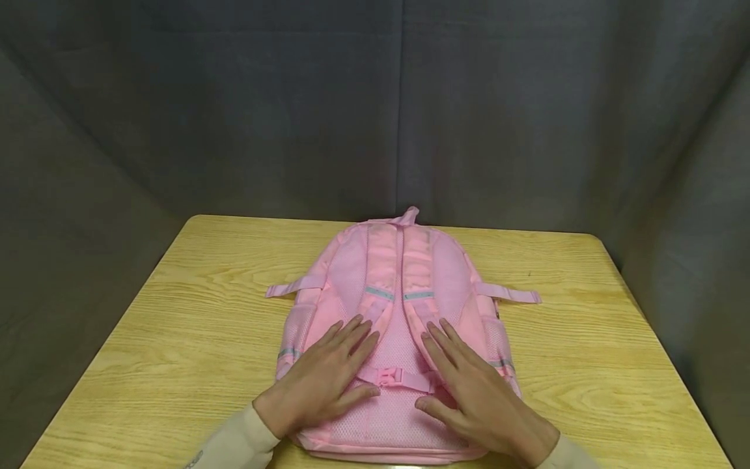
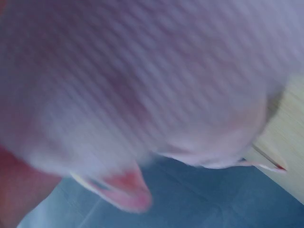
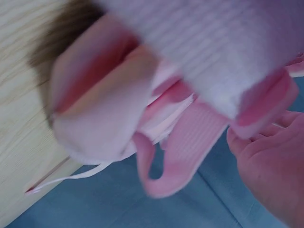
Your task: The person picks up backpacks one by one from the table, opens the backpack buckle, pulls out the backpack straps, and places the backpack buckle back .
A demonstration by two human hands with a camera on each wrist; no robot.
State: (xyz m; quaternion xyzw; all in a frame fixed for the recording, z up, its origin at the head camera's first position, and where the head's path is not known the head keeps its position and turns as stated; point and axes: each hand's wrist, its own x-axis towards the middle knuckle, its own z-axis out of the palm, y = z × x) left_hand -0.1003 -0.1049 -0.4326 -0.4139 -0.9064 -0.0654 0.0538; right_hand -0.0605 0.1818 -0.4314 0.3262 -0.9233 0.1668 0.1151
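A pink backpack (image 1: 389,420) lies with its mesh back and shoulder straps facing up, its top loop pointing away from me. My left hand (image 1: 328,371) rests on the left part of the back panel, fingers straight and spread over the lower end of the left shoulder strap (image 1: 383,254). Mirroring it, my right hand (image 1: 477,391) lies with extended fingers by the right shoulder strap (image 1: 417,254). Between the hands sits a fastened pink buckle (image 1: 389,377) on a cross strap. In the right wrist view, pink webbing (image 3: 192,142) loops near the right hand (image 3: 275,166).
The backpack lies on a light wooden table (image 1: 193,326) with rounded far corners. Webbing tabs (image 1: 508,292) stick out from both sides of the bag. A dark grey curtain (image 1: 263,117) hangs behind the table and along its sides.
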